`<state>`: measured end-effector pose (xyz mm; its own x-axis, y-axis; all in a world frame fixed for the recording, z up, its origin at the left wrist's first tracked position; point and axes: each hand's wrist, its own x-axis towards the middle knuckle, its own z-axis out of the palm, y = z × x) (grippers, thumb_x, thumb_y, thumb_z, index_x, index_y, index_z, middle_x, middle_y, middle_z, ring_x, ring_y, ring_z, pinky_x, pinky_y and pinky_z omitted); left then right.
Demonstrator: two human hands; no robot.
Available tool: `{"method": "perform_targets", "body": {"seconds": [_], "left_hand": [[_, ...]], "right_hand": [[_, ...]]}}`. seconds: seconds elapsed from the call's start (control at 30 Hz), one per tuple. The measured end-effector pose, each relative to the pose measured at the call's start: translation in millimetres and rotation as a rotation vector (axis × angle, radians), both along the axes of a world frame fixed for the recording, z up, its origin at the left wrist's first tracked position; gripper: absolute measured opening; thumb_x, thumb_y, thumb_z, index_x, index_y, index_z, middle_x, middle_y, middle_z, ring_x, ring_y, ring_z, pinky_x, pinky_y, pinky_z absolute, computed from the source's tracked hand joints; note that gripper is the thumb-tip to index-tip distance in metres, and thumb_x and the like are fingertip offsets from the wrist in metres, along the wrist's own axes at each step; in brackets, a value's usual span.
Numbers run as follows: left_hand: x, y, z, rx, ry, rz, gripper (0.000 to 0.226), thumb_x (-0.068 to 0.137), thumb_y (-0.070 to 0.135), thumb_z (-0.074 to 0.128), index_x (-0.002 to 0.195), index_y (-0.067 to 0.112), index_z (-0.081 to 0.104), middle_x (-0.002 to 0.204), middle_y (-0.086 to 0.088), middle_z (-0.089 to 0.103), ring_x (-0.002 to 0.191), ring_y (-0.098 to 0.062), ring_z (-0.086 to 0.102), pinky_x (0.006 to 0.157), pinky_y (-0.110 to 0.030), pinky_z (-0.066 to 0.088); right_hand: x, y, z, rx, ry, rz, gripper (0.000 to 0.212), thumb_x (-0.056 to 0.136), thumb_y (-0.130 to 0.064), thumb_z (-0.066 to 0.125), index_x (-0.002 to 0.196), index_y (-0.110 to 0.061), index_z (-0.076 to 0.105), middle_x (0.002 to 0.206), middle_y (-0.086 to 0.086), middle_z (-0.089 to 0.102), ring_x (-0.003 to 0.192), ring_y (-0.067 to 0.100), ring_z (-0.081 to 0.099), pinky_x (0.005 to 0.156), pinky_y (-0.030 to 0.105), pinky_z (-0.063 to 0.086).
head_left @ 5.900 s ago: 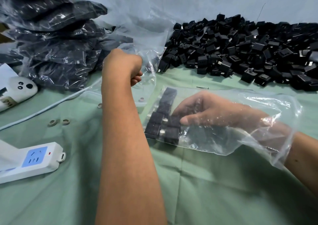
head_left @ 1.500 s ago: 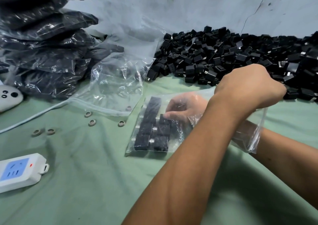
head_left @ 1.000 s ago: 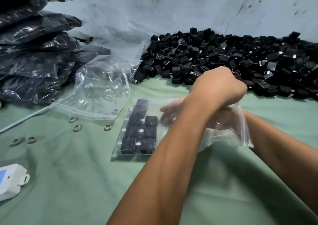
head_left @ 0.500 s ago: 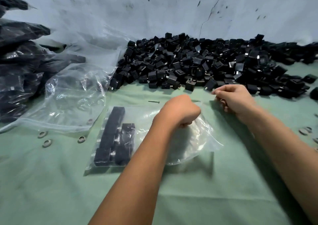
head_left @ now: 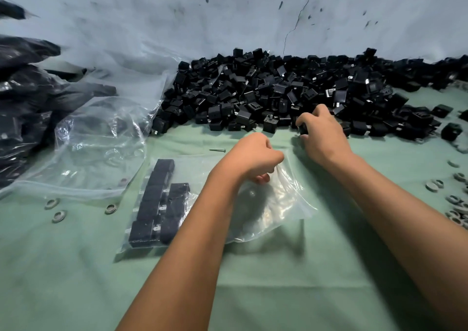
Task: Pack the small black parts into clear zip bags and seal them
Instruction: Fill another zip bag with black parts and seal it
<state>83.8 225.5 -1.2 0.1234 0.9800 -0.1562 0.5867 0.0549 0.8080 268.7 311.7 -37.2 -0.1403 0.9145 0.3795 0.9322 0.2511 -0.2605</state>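
1. The left hand (head_left: 249,157) is curled into a grip that pinches the raised upper edge of the open end of a clear zip bag (head_left: 266,204), lifting it off the table (head_left: 253,292).
2. The right hand (head_left: 323,134) is at the near edge of the pile (head_left: 291,90) of black parts, fingers bent down over one part; whether they have closed round it I cannot tell.
3. The bag lies flat on the green table between the forearms. At its left, closed end sit packed parts (head_left: 158,201) in two rows side by side, the left row longer than the right.
4. A small nail (head_left: 217,150) lies on the table just beyond the bag.
5. The pile runs along the wall (head_left: 228,14) at the back, from the middle to the right edge.
6. To the left of the bag lie empty bags (head_left: 96,148), crumpled, with filled bags (head_left: 22,97) stacked behind them.
7. Grey rings (head_left: 58,215) lie on the table near the left, and more are at the right edge.
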Motion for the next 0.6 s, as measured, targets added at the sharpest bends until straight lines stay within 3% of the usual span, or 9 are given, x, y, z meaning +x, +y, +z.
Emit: {"method": "perform_targets", "body": {"seconds": [0.13,0.2,0.33,0.43,0.53,0.6], "left_hand": [[-2,1,1,-0.024,0.013,0.028,0.008,0.09,0.008,0.051,0.085,0.006,0.056,0.068,-0.011,0.064,0.039,-0.016,0.058,0.045,-0.026,0.052],[-5,2,2,-0.026,0.034,0.049,0.011,0.088,0.007,0.05,0.081,0.005,0.057,0.064,-0.01,0.061,0.038,-0.016,0.058,0.043,-0.024,0.05],[-7,3,3,-0.019,0.038,0.085,0.015,0.086,0.008,0.051,0.078,0.003,0.061,0.058,-0.007,0.06,0.037,-0.015,0.055,0.043,-0.024,0.048],[-4,1,7,0.01,0.055,0.083,0.016,0.085,0.01,0.052,0.073,0.004,0.06,0.057,-0.006,0.061,0.037,-0.014,0.055,0.043,-0.022,0.046],[1,-3,14,0.034,0.047,0.051,0.016,0.077,0.016,0.055,0.065,0.006,0.06,0.055,-0.007,0.062,0.041,-0.016,0.056,0.044,-0.022,0.045],[2,-6,21,0.059,0.028,0.035,0.016,0.072,0.015,0.055,0.06,0.007,0.061,0.055,-0.009,0.062,0.042,-0.018,0.055,0.044,-0.023,0.044]], "right_hand": [[9,-4,10,-0.045,0.158,-0.013,0.02,0.091,-0.007,0.071,0.106,-0.02,0.071,0.104,0.004,0.052,0.099,0.03,0.057,0.081,0.033,0.043],[10,-14,17,-0.051,0.297,0.043,0.015,0.091,-0.01,0.072,0.099,-0.023,0.072,0.095,0.003,0.063,0.085,0.022,0.06,0.074,0.03,0.046],[14,-47,31,-0.526,0.682,0.396,0.016,0.097,-0.009,0.066,0.096,-0.02,0.076,0.072,0.0,0.064,0.059,0.012,0.054,0.052,0.024,0.042],[15,-65,34,-0.771,0.553,0.546,0.016,0.097,-0.006,0.067,0.1,-0.017,0.078,0.075,0.012,0.066,0.06,0.016,0.055,0.048,0.023,0.043],[2,-78,34,-0.815,0.59,0.557,0.014,0.097,0.0,0.066,0.103,-0.008,0.075,0.085,0.024,0.07,0.066,0.026,0.065,0.054,0.031,0.056],[-6,-83,34,-0.792,0.608,0.582,0.015,0.095,0.002,0.067,0.102,-0.009,0.075,0.094,0.024,0.072,0.073,0.026,0.069,0.063,0.033,0.059]]}}
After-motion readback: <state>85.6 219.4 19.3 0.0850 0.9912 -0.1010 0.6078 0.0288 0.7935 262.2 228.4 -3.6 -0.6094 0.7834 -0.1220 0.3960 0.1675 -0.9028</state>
